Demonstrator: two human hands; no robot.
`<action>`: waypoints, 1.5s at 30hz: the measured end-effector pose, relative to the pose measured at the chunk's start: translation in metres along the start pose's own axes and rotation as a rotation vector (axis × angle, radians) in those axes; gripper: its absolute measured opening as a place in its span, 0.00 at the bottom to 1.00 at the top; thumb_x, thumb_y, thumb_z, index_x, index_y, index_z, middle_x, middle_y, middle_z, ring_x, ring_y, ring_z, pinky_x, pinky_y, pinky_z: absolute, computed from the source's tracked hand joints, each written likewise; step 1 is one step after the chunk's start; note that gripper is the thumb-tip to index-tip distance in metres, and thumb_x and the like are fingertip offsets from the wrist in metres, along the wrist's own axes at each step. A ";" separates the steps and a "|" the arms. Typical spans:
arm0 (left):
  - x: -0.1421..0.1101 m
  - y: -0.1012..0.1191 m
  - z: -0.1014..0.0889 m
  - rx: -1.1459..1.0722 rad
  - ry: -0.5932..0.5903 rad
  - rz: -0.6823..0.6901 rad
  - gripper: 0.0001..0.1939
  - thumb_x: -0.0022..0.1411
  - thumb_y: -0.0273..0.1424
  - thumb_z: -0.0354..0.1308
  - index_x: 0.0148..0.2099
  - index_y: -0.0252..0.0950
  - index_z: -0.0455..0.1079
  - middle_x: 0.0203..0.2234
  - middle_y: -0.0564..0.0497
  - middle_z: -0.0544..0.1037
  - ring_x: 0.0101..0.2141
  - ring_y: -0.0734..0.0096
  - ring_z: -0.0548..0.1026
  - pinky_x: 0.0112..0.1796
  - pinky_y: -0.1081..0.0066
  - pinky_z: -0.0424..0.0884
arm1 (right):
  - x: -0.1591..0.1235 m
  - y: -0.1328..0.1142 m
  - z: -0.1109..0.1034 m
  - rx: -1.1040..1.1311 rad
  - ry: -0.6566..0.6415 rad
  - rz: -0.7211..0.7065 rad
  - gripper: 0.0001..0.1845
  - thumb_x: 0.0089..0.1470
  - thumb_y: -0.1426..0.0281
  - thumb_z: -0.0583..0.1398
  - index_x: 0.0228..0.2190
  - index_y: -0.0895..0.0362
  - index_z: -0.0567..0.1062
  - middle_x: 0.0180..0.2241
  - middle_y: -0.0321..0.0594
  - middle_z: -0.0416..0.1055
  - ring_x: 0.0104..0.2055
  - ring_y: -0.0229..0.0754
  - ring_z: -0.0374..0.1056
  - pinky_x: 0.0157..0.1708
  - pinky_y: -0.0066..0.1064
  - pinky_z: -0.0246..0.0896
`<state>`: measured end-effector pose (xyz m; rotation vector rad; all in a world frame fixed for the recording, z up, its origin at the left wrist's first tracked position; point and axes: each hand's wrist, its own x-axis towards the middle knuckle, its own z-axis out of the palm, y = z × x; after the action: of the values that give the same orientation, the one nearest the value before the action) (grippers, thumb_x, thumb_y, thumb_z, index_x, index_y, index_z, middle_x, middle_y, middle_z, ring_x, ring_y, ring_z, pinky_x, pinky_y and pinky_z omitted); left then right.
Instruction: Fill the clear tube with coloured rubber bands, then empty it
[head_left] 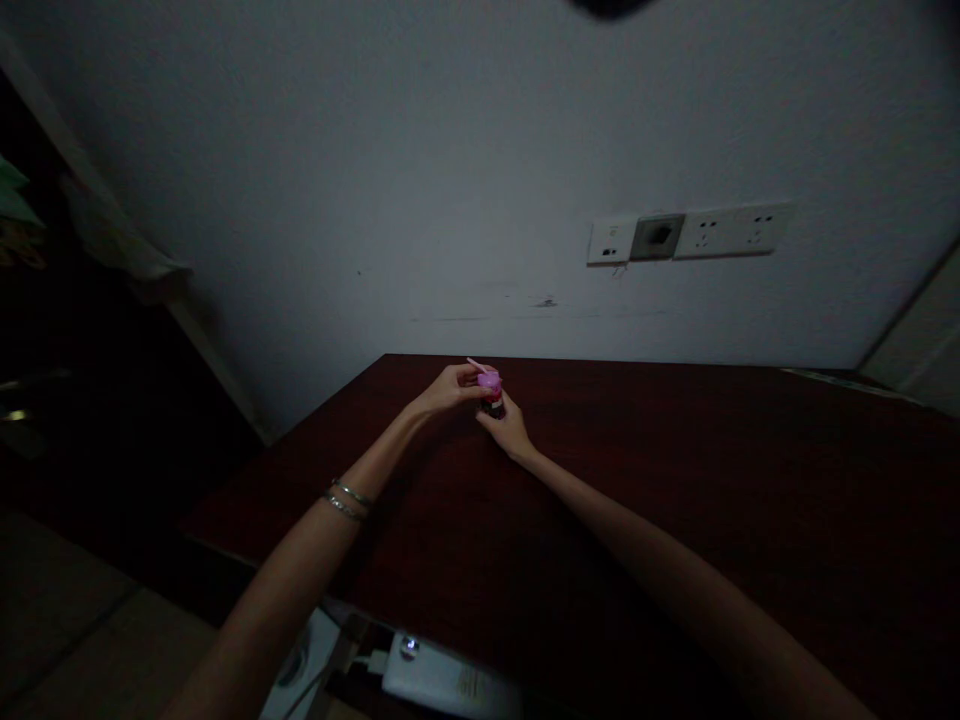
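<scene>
A small bottle with a dark, labelled lower part and a pink cap is between my two hands, over the far part of the dark red-brown table. The fingers of my left hand are closed around the pink cap. A thin pale-pink stick-like piece juts up to the left beside the cap; whether it is joined to it I cannot tell. Lower down, my right hand is wrapped round the bottle's body. Two bracelets circle my left wrist.
The table meets a pale wall at its back edge. Sockets and a switch panel sit on the wall at right. Below the front edge are a white box-like device and a plug. A dark door stands at left.
</scene>
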<state>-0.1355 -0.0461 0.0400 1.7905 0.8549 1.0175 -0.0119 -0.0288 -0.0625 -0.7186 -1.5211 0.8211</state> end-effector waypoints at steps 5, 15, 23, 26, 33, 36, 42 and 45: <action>0.003 0.002 0.010 -0.015 0.005 0.042 0.20 0.46 0.27 0.62 0.44 0.29 0.67 0.37 0.43 0.75 0.38 0.68 0.73 0.45 0.63 0.66 | -0.001 -0.002 -0.003 -0.009 0.057 -0.011 0.22 0.41 0.68 0.59 0.41 0.58 0.68 0.33 0.39 0.70 0.32 0.40 0.64 0.36 0.31 0.61; 0.009 -0.005 0.030 0.201 0.275 0.136 0.19 0.43 0.31 0.64 0.39 0.29 0.67 0.35 0.45 0.74 0.36 0.68 0.72 0.41 0.66 0.67 | -0.002 -0.006 -0.009 -0.068 0.146 -0.032 0.18 0.45 0.65 0.57 0.40 0.57 0.67 0.33 0.39 0.70 0.33 0.41 0.65 0.36 0.30 0.61; 0.032 -0.028 0.048 0.180 0.395 0.188 0.17 0.49 0.34 0.59 0.41 0.31 0.64 0.37 0.46 0.72 0.38 0.70 0.71 0.41 0.70 0.66 | -0.007 -0.008 -0.014 0.020 0.065 0.011 0.23 0.46 0.66 0.57 0.45 0.57 0.60 0.42 0.44 0.68 0.42 0.44 0.65 0.42 0.33 0.60; 0.043 -0.035 0.050 0.062 0.397 0.136 0.17 0.48 0.35 0.60 0.39 0.30 0.65 0.32 0.47 0.73 0.33 0.70 0.72 0.37 0.69 0.67 | -0.007 -0.004 -0.017 0.071 0.047 0.034 0.24 0.45 0.67 0.57 0.45 0.56 0.59 0.42 0.43 0.66 0.43 0.43 0.64 0.45 0.35 0.59; 0.067 -0.046 0.053 0.054 0.640 0.099 0.19 0.43 0.36 0.64 0.35 0.31 0.64 0.25 0.53 0.69 0.26 0.76 0.69 0.30 0.75 0.65 | -0.007 0.001 -0.017 0.198 0.100 0.195 0.23 0.39 0.68 0.59 0.39 0.53 0.57 0.37 0.36 0.62 0.32 0.38 0.64 0.23 0.29 0.67; 0.072 -0.044 0.056 -0.004 0.631 0.038 0.20 0.43 0.34 0.64 0.38 0.32 0.64 0.23 0.55 0.69 0.23 0.78 0.68 0.27 0.76 0.64 | -0.005 0.001 -0.016 0.235 0.143 0.210 0.25 0.37 0.68 0.60 0.38 0.52 0.56 0.38 0.35 0.60 0.31 0.36 0.63 0.19 0.27 0.67; 0.067 -0.025 0.047 -0.275 0.221 -0.025 0.23 0.47 0.35 0.62 0.46 0.30 0.66 0.34 0.42 0.75 0.33 0.69 0.74 0.34 0.70 0.68 | 0.000 0.000 -0.018 0.313 0.198 0.237 0.25 0.37 0.66 0.62 0.39 0.52 0.58 0.39 0.35 0.61 0.34 0.38 0.63 0.19 0.25 0.68; 0.063 -0.022 0.034 -0.295 0.146 -0.038 0.23 0.47 0.33 0.62 0.46 0.29 0.67 0.38 0.41 0.75 0.35 0.68 0.73 0.37 0.69 0.67 | 0.001 0.001 -0.022 0.333 0.216 0.241 0.25 0.38 0.66 0.62 0.39 0.52 0.60 0.39 0.36 0.61 0.36 0.38 0.63 0.20 0.25 0.68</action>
<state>-0.0813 0.0042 0.0289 1.4613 0.7782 1.1948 0.0098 -0.0248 -0.0619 -0.7227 -1.0839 1.1093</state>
